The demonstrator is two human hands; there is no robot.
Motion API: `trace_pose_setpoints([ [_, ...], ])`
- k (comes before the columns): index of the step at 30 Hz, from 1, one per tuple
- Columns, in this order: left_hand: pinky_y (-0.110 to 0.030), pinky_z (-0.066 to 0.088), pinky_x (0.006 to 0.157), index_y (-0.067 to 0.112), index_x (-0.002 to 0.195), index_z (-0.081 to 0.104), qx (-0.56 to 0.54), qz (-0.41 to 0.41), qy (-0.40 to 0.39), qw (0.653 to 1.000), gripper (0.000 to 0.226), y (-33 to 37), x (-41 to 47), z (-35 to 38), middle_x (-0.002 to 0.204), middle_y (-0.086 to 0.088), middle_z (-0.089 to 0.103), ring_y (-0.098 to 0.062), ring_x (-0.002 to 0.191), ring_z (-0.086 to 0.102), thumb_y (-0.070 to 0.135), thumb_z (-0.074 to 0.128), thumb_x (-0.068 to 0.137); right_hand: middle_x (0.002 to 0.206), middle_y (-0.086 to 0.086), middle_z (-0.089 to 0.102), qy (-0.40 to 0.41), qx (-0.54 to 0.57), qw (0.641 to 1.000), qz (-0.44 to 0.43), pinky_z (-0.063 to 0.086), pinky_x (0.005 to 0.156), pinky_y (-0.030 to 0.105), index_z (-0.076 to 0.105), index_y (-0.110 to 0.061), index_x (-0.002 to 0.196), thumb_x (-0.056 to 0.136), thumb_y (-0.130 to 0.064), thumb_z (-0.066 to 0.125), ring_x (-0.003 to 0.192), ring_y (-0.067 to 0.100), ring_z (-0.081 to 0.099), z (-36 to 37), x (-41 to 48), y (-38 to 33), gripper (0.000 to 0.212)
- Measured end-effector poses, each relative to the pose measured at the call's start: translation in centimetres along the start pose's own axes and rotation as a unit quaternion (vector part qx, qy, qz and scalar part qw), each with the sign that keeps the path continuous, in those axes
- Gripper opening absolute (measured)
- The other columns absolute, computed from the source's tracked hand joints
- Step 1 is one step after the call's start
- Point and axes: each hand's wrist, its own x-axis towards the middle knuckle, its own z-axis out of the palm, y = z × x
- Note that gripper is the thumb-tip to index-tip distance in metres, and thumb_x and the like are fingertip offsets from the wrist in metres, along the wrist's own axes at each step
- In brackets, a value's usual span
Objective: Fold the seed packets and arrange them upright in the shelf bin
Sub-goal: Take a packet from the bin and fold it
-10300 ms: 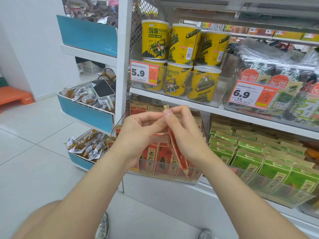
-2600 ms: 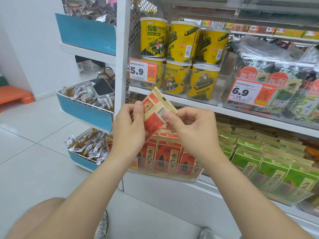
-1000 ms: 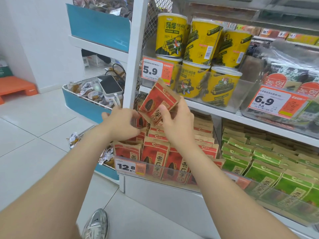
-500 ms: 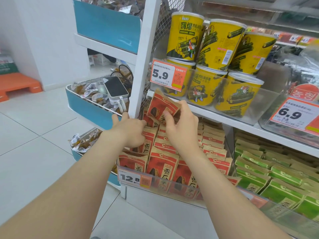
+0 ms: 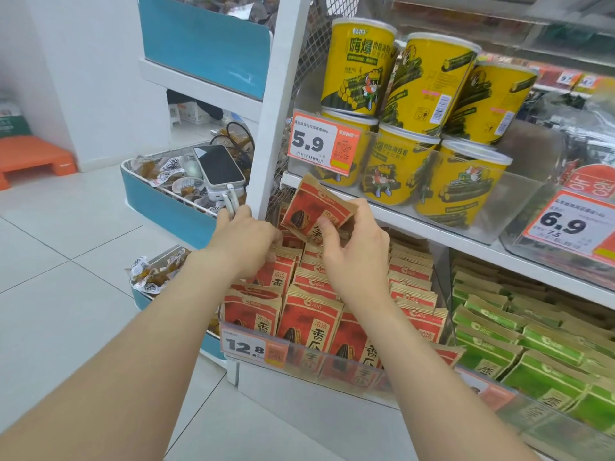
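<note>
Red packet (image 5: 312, 211) held in the air, tilted, top corner up-left, above the back rows of the bin (image 5: 332, 364) and just under the upper shelf edge. Right hand (image 5: 357, 251) grasps it: thumb pressed on the printed face, fingers curled over its right edge. Left hand (image 5: 244, 242) lower left, knuckles up, fingertips pushed in among the back packets; cannot tell whether they grip one or only touch. Bin is clear-walled, on the lower shelf, filled with red packets (image 5: 309, 324) standing upright in rows, faces forward, tops folded; front row leans on the clear wall. 12.8 tag (image 5: 253, 347) clipped at the bin's front left. Neighbouring clear bin to the right holds green packets (image 5: 519, 334), also upright in rows. Shelf above: clear tray (image 5: 529, 194) with yellow tubs (image 5: 409, 94) stacked two high; 5.9 tag (image 5: 324, 143) on its front, 6.9 tag (image 5: 570, 226) farther right. White post (image 5: 283, 94) just left of the hands. Beyond it, a blue side bin (image 5: 166, 207) with small wrapped snacks and a phone (image 5: 218, 166) lying on top, cable plugged in. Orange step (image 5: 33, 158) on the tiled floor, far left
</note>
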Motion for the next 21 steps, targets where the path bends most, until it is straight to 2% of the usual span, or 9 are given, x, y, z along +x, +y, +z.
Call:
trace_pose_setpoints([
  [2, -0.05, 0.024, 0.103, 0.04, 0.112, 0.064, -0.003, 0.003, -0.015, 1.0, 0.007, -0.2, -0.1, -0.4, 0.1, 0.002, 0.058, -0.028, 0.121, 0.04, 0.039, 0.065, 0.106, 0.086, -0.015, 0.071, 0.002, 0.008, 1.0, -0.002, 0.036, 0.062, 0.007, 0.059, -0.015, 0.107, 0.104, -0.015, 0.069, 0.059, 0.004, 0.058, 0.2, 0.2, 0.1, 0.01],
  [4, -0.052, 0.022, 0.107, 0.036, 0.088, 0.056, -0.018, -0.001, -0.034, 0.999, 0.02, -0.5, 0.0, -0.5, 0.097, 0.006, 0.062, -0.026, 0.117, 0.048, 0.038, 0.068, 0.104, 0.085, -0.02, 0.069, 0.0, 0.023, 1.0, 0.008, 0.038, 0.062, 0.01, 0.06, -0.014, 0.109, 0.103, -0.014, 0.069, 0.065, 0.005, 0.061, 0.5, 0.4, 0.2, 0.011],
  [6, -0.051, 0.023, 0.104, 0.033, 0.077, 0.054, -0.045, -0.001, -0.047, 0.998, 0.03, -0.8, -0.1, -0.9, 0.093, 0.009, 0.066, -0.024, 0.11, 0.056, 0.036, 0.073, 0.1, 0.086, -0.019, 0.071, -0.005, 0.037, 0.999, 0.02, 0.047, 0.067, 0.019, 0.06, -0.018, 0.109, 0.103, -0.018, 0.07, 0.073, 0.007, 0.066, 0.9, 0.7, 0.5, 0.013],
  [8, -0.045, 0.035, 0.098, 0.034, 0.078, 0.063, -0.072, -0.001, -0.052, 0.996, 0.024, -0.9, -0.5, -1.3, 0.094, 0.01, 0.068, -0.024, 0.106, 0.062, 0.036, 0.078, 0.097, 0.089, -0.016, 0.072, -0.029, 0.03, 0.998, 0.037, 0.054, 0.073, 0.031, 0.058, -0.025, 0.109, 0.101, -0.024, 0.072, 0.081, 0.011, 0.069, 1.6, 0.9, 1.0, 0.016],
  [10, -0.042, 0.053, 0.091, 0.038, 0.094, 0.077, -0.099, 0.001, -0.046, 0.994, 0.004, -1.1, -1.0, -1.7, 0.097, 0.009, 0.072, -0.023, 0.102, 0.068, 0.036, 0.081, 0.095, 0.092, -0.016, 0.072, -0.075, -0.007, 0.995, 0.059, 0.057, 0.081, 0.04, 0.059, -0.036, 0.106, 0.099, -0.029, 0.073, 0.092, 0.022, 0.068, 2.4, 1.2, 1.3, 0.017],
  [11, -0.042, 0.058, 0.089, 0.039, 0.099, 0.08, -0.108, -0.003, -0.04, 0.993, 0.007, -1.1, -1.2, -1.7, 0.099, 0.008, 0.074, -0.023, 0.099, 0.069, 0.036, 0.082, 0.094, 0.092, -0.016, 0.072, -0.099, -0.032, 0.993, 0.063, 0.057, 0.084, 0.042, 0.063, -0.037, 0.102, 0.098, -0.03, 0.073, 0.094, 0.022, 0.067, 2.7, 1.3, 1.4, 0.013],
  [13, -0.042, 0.06, 0.085, 0.042, 0.097, 0.08, -0.117, -0.007, -0.03, 0.993, 0.007, -1.1, -1.5, -1.6, 0.1, 0.006, 0.073, -0.023, 0.096, 0.069, 0.036, 0.082, 0.094, 0.094, -0.017, 0.075, -0.137, -0.098, 0.985, 0.042, 0.054, 0.092, 0.041, 0.075, -0.034, 0.101, 0.097, -0.029, 0.072, 0.096, 0.016, 0.066, 3.1, 1.7, 1.3, 0.007],
  [16, -0.043, 0.061, 0.082, 0.042, 0.1, 0.08, -0.129, -0.017, -0.016, 0.991, 0.006, -0.8, -1.9, -1.2, 0.1, 0.003, 0.071, -0.025, 0.096, 0.069, 0.037, 0.079, 0.096, 0.106, -0.014, 0.077, -0.177, -0.221, 0.959, -0.008, 0.045, 0.105, 0.047, 0.078, -0.034, 0.114, 0.102, -0.028, 0.065, 0.111, 0.021, 0.06, 3.3, 2.2, 0.8, 0.019],
  [21, -0.046, 0.061, 0.09, 0.042, 0.101, 0.079, -0.21, -0.048, 0.014, 0.976, 0.012, -1.0, -3.0, -0.7, 0.111, 0.005, 0.072, -0.021, 0.105, 0.066, 0.045, 0.079, 0.089, 0.113, 0.002, 0.074, -0.282, -0.38, 0.881, -0.002, 0.034, 0.106, 0.05, 0.077, -0.027, 0.113, 0.107, -0.034, 0.056, 0.122, 0.032, 0.054, 4.0, 3.3, 1.2, 0.023],
])
